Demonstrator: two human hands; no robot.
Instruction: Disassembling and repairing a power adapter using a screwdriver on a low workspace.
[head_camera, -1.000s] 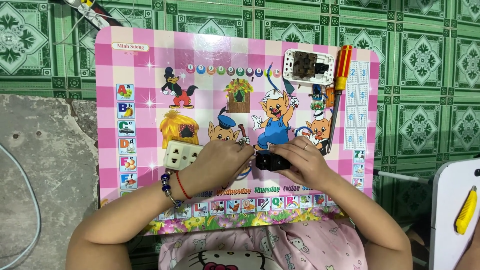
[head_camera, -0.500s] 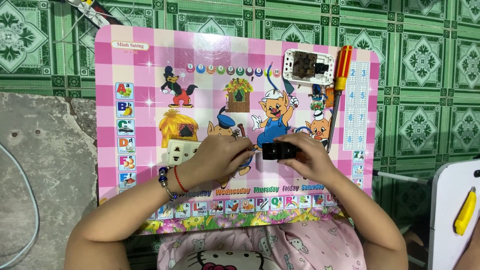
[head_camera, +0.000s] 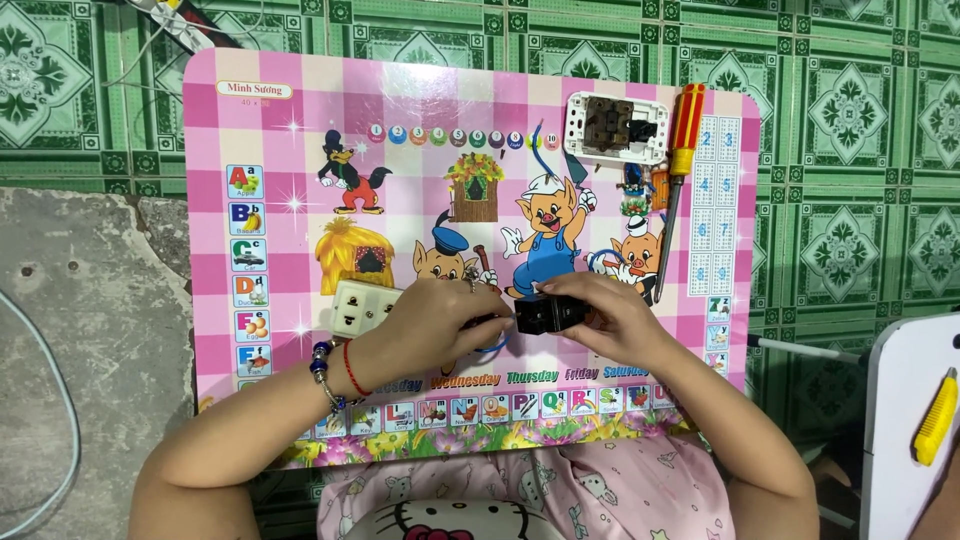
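Black plastic, a small boxy module (head_camera: 548, 315), is pinched between both hands at about 6 o'clock on the pink board (head_camera: 300, 130). Since a second ago it has been lifted slightly and turned, so a flat face is now shown; the work is judged to be mid-handling. The left hand (head_camera: 430, 325) is closed narrowly on its left end, the right hand (head_camera: 610, 320) on its right. A cream socket (head_camera: 358, 308) lies at 9 o'clock, a red-handled screwdriver (head_camera: 680, 165) at 2 o'clock.
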